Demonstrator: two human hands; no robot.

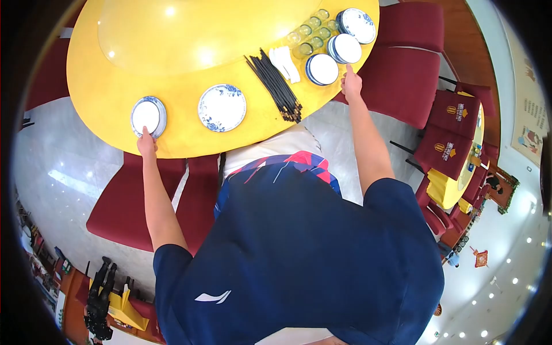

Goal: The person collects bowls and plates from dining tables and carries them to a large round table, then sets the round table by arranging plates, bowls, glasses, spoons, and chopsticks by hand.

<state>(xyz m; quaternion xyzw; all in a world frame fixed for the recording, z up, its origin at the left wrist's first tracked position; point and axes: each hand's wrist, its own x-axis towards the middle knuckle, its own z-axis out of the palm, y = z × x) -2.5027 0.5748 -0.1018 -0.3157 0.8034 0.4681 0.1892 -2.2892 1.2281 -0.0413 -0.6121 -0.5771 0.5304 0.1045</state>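
Note:
At the table's near left, my left hand (147, 144) has its thumb over the near rim of a small white plate (145, 114). That plate lies on a larger blue-rimmed plate (163, 118), and the fingers below are partly hidden. My right hand (351, 84) is at the table's right edge, its index finger stretched toward a stack of small blue-rimmed plates (345, 48). Nothing shows in that hand, and I cannot tell whether the fingertip touches the stack. Beside it is another stack of small plates (322, 69). A blue-patterned plate (222, 108) lies between my hands.
On the yellow round table (184, 141) are black chopsticks (273, 86), white items (284, 64), several glasses (316, 42) and a stack of larger patterned plates (357, 25). A glossy turntable (190, 34) covers the middle. Dark red chairs (397, 86) stand around.

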